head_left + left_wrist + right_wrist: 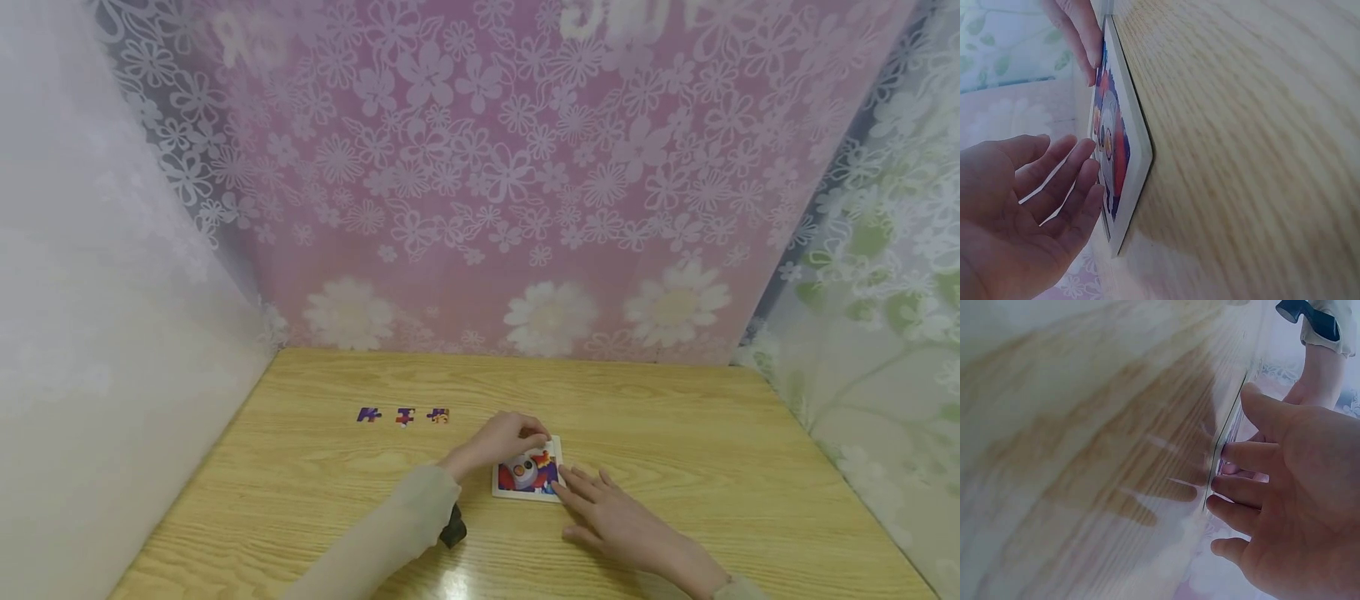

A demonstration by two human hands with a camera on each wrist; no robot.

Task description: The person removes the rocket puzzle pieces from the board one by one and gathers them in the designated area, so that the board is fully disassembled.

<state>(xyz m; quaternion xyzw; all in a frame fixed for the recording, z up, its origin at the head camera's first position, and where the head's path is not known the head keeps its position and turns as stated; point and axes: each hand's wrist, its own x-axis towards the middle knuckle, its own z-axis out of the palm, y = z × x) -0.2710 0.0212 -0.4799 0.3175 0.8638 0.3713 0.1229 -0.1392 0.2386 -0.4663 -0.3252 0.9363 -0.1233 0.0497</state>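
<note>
A small square jigsaw puzzle (512, 482) in a white frame lies flat on the table, its picture purple, red and white. Over its far left part reaches my left hand (504, 439), fingers loosely bent. In the left wrist view the left hand (1035, 206) has its thumb apart from the fingers, and nothing shows between them. My right hand (618, 521) lies at the puzzle's right side with its fingers extended, the fingertips at the frame's edge. The right wrist view shows the right hand (1297, 494) with fingers spread and holding nothing.
Three loose puzzle pieces, a left one (368, 414), a middle one (405, 416) and a right one (439, 416), lie in a row left of the puzzle on the wooden table (637, 408). Flower-patterned curtains (480, 183) hang behind and beside it.
</note>
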